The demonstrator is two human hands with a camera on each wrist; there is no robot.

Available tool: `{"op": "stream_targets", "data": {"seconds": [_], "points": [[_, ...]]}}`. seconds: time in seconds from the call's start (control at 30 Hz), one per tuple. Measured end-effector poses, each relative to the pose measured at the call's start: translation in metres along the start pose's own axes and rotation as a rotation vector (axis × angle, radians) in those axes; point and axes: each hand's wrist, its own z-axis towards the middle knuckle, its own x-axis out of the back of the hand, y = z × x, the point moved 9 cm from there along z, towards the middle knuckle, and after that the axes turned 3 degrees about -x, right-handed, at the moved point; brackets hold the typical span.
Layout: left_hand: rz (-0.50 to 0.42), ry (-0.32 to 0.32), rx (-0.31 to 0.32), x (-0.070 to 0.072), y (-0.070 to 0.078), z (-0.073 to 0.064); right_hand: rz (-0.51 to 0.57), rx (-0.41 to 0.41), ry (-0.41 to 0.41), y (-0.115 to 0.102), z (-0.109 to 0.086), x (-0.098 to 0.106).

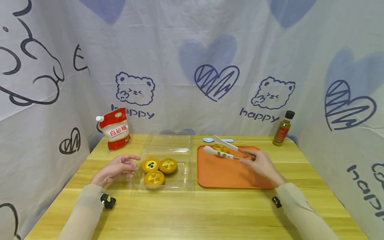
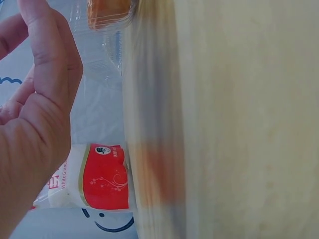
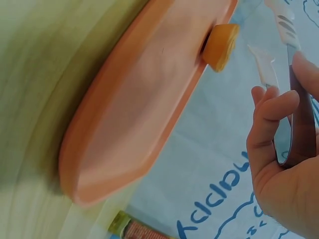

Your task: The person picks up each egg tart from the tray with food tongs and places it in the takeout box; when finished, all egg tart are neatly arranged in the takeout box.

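My right hand (image 1: 261,164) grips a pair of tongs (image 1: 220,153) with white tips, spread apart over the orange tray (image 1: 234,176). Below the tips, one egg tart (image 1: 220,147) sits on the tray, partly covered by the tongs; the right wrist view shows that egg tart (image 3: 221,47) apart from the tongs. Beside the clear plastic box (image 1: 186,176), my left hand (image 1: 117,168) hovers with loosely bent fingers and nothing in it. Inside the box are three egg tarts: one with dark berries (image 1: 150,164), one behind on the right (image 1: 168,165), one in front (image 1: 154,178).
A red and white sugar pouch (image 1: 116,130) stands at the back left. At the back right is a small oil bottle (image 1: 282,129) with a black cap. A light blue spoon (image 1: 210,140) lies behind the tray. The box's clear lid (image 1: 171,143) lies opened toward the back curtain.
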Motion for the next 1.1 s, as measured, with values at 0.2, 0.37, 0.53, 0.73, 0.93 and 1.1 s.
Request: {"op": "stream_targets", "data": {"seconds": [0.2, 0.37, 0.53, 0.73, 0.93, 1.1], "points": [[0.008, 0.002, 0.003, 0.000, 0.001, 0.000, -0.055, -0.032, 0.018, 0.011, -0.002, 0.008], [0.004, -0.002, -0.001, 0.000, 0.001, 0.000, -0.109, -0.048, 0.025, 0.019, -0.003, 0.013], [0.002, -0.012, -0.006, -0.001, 0.002, 0.000, -0.146, -0.064, 0.032, 0.025, -0.004, 0.015], [0.007, -0.004, 0.006, 0.000, 0.002, 0.001, -0.177, -0.088, 0.031, 0.027, -0.004, 0.016], [0.003, -0.011, 0.005, 0.000, 0.001, 0.000, -0.197, -0.064, 0.015, 0.029, -0.004, 0.014], [0.005, -0.003, 0.007, 0.000, 0.001, 0.000, -0.181, -0.042, 0.020, 0.030, -0.004, 0.010]]}}
